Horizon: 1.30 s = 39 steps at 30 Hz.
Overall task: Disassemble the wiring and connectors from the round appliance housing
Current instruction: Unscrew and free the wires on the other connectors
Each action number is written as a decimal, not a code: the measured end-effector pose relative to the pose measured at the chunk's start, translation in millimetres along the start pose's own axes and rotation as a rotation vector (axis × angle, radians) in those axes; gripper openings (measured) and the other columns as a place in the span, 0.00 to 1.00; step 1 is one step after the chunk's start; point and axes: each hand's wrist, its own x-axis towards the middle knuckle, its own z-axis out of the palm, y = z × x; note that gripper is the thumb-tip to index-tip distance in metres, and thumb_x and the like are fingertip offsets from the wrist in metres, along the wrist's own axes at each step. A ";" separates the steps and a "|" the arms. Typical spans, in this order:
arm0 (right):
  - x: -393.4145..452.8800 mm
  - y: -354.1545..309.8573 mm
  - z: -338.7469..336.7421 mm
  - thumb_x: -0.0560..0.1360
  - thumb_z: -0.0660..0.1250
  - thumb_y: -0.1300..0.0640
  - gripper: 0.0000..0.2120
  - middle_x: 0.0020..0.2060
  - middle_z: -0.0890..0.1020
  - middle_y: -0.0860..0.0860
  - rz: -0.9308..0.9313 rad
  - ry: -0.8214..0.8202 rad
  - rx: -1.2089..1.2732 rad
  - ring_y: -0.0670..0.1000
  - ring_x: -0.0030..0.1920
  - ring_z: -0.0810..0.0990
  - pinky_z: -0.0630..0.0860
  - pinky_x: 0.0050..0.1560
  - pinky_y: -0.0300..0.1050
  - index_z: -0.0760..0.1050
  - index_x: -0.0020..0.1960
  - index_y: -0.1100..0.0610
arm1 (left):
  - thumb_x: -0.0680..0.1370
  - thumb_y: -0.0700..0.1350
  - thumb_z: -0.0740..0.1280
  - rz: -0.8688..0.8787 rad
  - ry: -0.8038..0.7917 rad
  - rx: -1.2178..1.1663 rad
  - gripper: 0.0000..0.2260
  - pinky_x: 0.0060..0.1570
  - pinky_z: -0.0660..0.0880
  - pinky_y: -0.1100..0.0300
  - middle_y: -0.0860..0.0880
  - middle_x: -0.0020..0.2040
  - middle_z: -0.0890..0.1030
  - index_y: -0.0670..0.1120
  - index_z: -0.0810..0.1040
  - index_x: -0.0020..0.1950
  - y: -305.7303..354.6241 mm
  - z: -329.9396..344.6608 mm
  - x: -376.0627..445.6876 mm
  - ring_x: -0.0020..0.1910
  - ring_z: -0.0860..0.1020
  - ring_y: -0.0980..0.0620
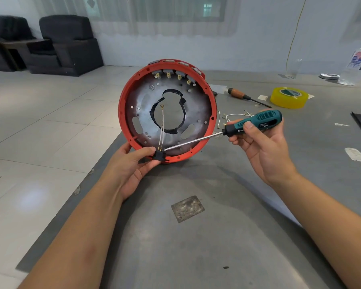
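Open counter [196, 236] is being left in front of the housing [167, 111]; behind-right is being crowded by tape roll [289, 97], loose wires [233, 118] and spare screwdriver [246, 97].

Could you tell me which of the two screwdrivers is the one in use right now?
The teal-handled screwdriver, gripped by the right hand; the wooden-handled screwdriver lies untouched on the table.

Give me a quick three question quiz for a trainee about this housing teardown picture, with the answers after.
1. True or false: the right hand holds the green screwdriver.
2. Where does the screwdriver tip rest? A) at the black connector B) on the yellow tape roll
3. Which hand pinches the connector at the rim of the red housing?

Key: 1 true; 2 A; 3 the left hand.
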 end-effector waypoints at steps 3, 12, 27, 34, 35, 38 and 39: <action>-0.6 -2.8 1.6 0.77 0.68 0.62 0.17 0.54 0.82 0.65 -0.012 -0.025 -0.022 0.62 0.44 0.83 0.81 0.48 0.49 0.63 0.60 0.55 | 0.76 0.30 0.73 -0.010 0.001 -0.022 0.18 0.41 0.86 0.55 0.45 0.45 0.88 0.43 0.80 0.63 0.3 0.4 -0.3 0.46 0.89 0.45; 10.4 -38.0 -8.1 0.64 0.82 0.59 0.25 0.44 0.87 0.60 0.082 -0.051 -0.389 0.64 0.43 0.87 0.83 0.39 0.44 0.67 0.49 0.55 | 0.74 0.27 0.73 -0.020 0.063 -0.032 0.28 0.40 0.85 0.54 0.45 0.48 0.88 0.46 0.75 0.70 2.9 -1.4 0.5 0.43 0.88 0.47; 13.1 -50.7 -6.2 0.74 0.65 0.41 0.16 0.50 0.86 0.38 -0.066 -0.596 -1.521 0.48 0.43 0.81 0.81 0.43 0.52 0.79 0.61 0.31 | 0.76 0.27 0.69 0.015 0.104 0.107 0.24 0.38 0.84 0.55 0.48 0.45 0.87 0.56 0.77 0.60 2.4 2.3 -0.7 0.38 0.87 0.50; 13.8 -51.5 -8.7 0.76 0.61 0.36 0.18 0.55 0.85 0.38 -0.221 -0.657 -1.566 0.49 0.46 0.83 0.81 0.42 0.52 0.78 0.64 0.32 | 0.78 0.30 0.70 0.036 0.142 0.161 0.23 0.29 0.79 0.61 0.50 0.42 0.87 0.58 0.74 0.60 -0.1 3.4 1.2 0.32 0.85 0.54; 13.3 -50.2 -8.6 0.76 0.61 0.36 0.18 0.54 0.85 0.39 -0.228 -0.665 -1.575 0.49 0.46 0.83 0.81 0.42 0.52 0.77 0.65 0.32 | 0.78 0.30 0.70 0.040 0.159 0.165 0.23 0.29 0.79 0.61 0.49 0.43 0.87 0.58 0.73 0.58 -0.2 4.1 1.5 0.32 0.85 0.54; 10.7 -45.3 -9.6 0.77 0.60 0.37 0.18 0.53 0.86 0.41 -0.259 -0.664 -1.575 0.51 0.48 0.83 0.81 0.42 0.52 0.77 0.66 0.33 | 0.77 0.30 0.69 0.051 0.202 0.165 0.22 0.28 0.79 0.61 0.47 0.45 0.86 0.58 0.72 0.56 0.4 5.8 2.4 0.31 0.85 0.53; 9.2 -42.5 -10.8 0.77 0.60 0.37 0.19 0.53 0.86 0.42 -0.271 -0.657 -1.573 0.52 0.48 0.84 0.81 0.42 0.52 0.77 0.66 0.34 | 0.77 0.30 0.69 0.051 0.213 0.159 0.22 0.27 0.79 0.61 0.47 0.44 0.85 0.58 0.72 0.55 0.9 6.0 2.9 0.31 0.85 0.53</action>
